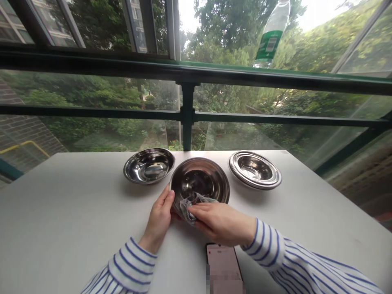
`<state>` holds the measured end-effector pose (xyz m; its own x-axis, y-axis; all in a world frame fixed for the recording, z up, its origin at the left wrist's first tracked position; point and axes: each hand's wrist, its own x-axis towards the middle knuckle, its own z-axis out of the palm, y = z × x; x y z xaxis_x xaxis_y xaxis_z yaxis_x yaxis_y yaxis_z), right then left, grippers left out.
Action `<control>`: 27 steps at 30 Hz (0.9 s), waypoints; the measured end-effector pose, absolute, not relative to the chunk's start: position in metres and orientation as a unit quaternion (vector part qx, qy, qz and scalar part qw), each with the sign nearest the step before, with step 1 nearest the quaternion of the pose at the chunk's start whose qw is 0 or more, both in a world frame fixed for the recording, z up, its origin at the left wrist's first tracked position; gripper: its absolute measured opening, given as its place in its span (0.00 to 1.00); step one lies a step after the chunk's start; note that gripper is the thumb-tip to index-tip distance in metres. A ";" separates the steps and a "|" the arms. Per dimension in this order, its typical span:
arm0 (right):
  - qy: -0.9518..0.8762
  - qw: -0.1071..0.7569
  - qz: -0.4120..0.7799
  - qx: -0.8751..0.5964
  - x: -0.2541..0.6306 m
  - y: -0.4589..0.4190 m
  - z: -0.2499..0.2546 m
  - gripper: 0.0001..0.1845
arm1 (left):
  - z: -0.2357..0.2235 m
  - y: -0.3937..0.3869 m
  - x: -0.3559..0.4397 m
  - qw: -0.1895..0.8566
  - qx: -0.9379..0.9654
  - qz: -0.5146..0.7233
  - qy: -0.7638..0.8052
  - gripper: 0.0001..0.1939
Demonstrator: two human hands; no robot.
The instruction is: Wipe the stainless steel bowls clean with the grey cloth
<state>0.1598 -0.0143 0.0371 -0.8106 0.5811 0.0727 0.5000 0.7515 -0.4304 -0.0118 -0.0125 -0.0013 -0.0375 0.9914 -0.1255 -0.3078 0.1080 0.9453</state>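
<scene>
A shiny stainless steel bowl (199, 175) is tilted toward me at the middle of the white table. My left hand (161, 216) grips its left rim, thumb on the near side and the other fingers hidden behind the wall. In my right hand (225, 222) is a bunched grey cloth (189, 207), pressed against the bowl's near inner wall and rim. Part of the cloth is covered by my fingers. To the left sits another steel bowl (150, 166). On the right, several steel bowls (255, 169) appear nested together.
A phone (225, 265) lies on the white table (76, 228) below my right wrist. Beyond the table's far edge runs a dark green railing (122, 112) with glass panels. A clear plastic bottle with a green label (268, 45) stands on the top rail.
</scene>
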 end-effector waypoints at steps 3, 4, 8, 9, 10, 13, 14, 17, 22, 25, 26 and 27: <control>-0.924 0.133 0.201 -0.297 0.153 -0.013 0.033 0.17 | -0.005 -0.010 -0.009 0.562 0.377 0.582 0.451 0.22; -0.920 0.149 0.203 -0.301 0.148 -0.012 0.031 0.19 | -0.006 -0.009 -0.009 0.552 0.380 0.595 0.444 0.21; -0.920 0.157 0.181 -0.310 0.141 -0.014 0.029 0.22 | -0.005 -0.011 -0.013 0.550 0.387 0.596 0.437 0.21; -0.925 0.142 0.174 -0.305 0.145 -0.017 0.031 0.22 | -0.004 -0.012 -0.013 0.555 0.384 0.589 0.445 0.23; -0.931 0.123 0.169 -0.300 0.149 -0.019 0.033 0.20 | -0.002 -0.014 -0.014 0.558 0.380 0.581 0.453 0.24; -0.934 0.090 0.155 -0.310 0.161 -0.024 0.038 0.15 | 0.000 -0.015 -0.012 0.555 0.385 0.570 0.468 0.26; -0.932 0.093 0.151 -0.316 0.160 -0.024 0.037 0.15 | -0.001 -0.014 -0.012 0.551 0.391 0.571 0.465 0.26; -0.926 0.132 0.140 -0.324 0.145 -0.015 0.033 0.23 | -0.004 -0.011 -0.011 0.542 0.404 0.580 0.455 0.23; -0.917 0.151 0.136 -0.343 0.128 -0.005 0.028 0.26 | -0.004 -0.011 -0.015 0.524 0.404 0.597 0.454 0.19; -0.930 0.118 0.146 -0.317 0.143 -0.013 0.033 0.22 | -0.001 -0.014 -0.016 0.549 0.383 0.582 0.461 0.21; -0.931 0.109 0.148 -0.315 0.148 -0.016 0.035 0.21 | 0.001 -0.015 -0.015 0.557 0.379 0.575 0.465 0.22; -0.931 0.104 0.148 -0.318 0.152 -0.018 0.036 0.20 | 0.002 -0.015 -0.015 0.562 0.376 0.570 0.467 0.22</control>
